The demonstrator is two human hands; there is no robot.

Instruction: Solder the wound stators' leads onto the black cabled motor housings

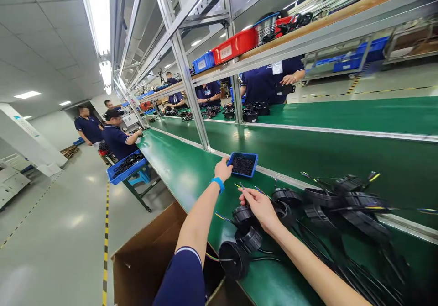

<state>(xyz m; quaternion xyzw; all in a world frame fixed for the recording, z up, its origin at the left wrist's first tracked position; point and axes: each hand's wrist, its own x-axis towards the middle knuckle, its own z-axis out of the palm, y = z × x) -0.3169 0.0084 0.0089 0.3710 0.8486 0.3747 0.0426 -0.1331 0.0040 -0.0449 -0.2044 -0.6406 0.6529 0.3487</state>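
Note:
My left hand (pixel 223 171), with a blue band at its wrist, is closed on the left edge of a small blue bin (pixel 255 168). Many tiny black parts (pixel 242 165) fill that bin; their kind is too small to tell. Just in front of it my right hand (pixel 259 205) pinches a cable's thin coloured wires (pixel 238 186), whose ends stick out past the fingertips. Round black housings (pixel 233 259) with cables and loose wire ends lie below and around the right hand. A larger heap of housings (pixel 320 197) lies to the right, partly blurred.
The green bench (pixel 174 169) runs along a metal rail and an upright post (pixel 191 91). Below its near edge stands an open cardboard box (pixel 147 251). Overhead, a shelf carries a red bin (pixel 236 45). Co-workers (pixel 118 134) are at the far left and across the bench.

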